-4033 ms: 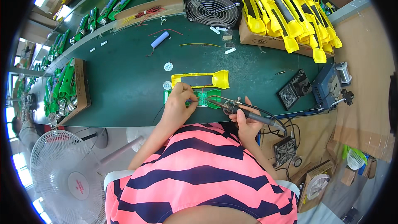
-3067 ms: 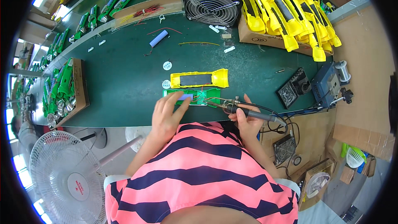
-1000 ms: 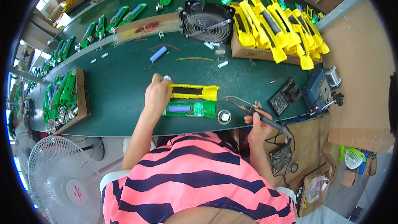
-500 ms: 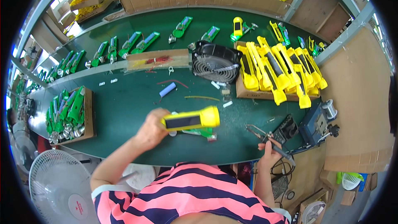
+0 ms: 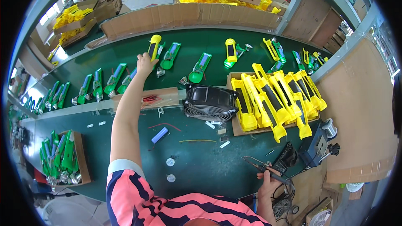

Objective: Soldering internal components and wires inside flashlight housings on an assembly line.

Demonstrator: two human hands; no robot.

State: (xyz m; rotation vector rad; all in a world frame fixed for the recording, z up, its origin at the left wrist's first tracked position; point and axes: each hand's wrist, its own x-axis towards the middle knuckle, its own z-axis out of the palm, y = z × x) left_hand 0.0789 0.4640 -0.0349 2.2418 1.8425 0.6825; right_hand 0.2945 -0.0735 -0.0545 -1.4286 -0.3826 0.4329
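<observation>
My left hand (image 5: pixel 146 64) reaches far forward to the raised green back surface, its fingers closed round the lower end of a yellow flashlight housing (image 5: pixel 154 47) with a dark panel. A green part shows right beside that housing, partly hidden by it. Close by to the right lies a green flashlight assembly (image 5: pixel 171 56) with a blue cell. Low on the right, my right hand (image 5: pixel 267 183) grips a soldering iron (image 5: pixel 260 166), its thin metal tip pointing left over the bench. Two small round white discs (image 5: pixel 170 162) lie on the bench in front of me.
A box of yellow housings (image 5: pixel 272 100) stands right of a black fan (image 5: pixel 210 102). More green assemblies (image 5: pixel 113 79) line the back surface; others fill a carton (image 5: pixel 79 159) at left. A blue cell (image 5: pixel 159 135) lies mid-bench. A solder spool (image 5: pixel 329 128) stands at right.
My left hand has carried the yellow housing from the near bench to the far surface. The green part beneath it has left the near bench. My right hand still holds the iron. The view has tilted up.
</observation>
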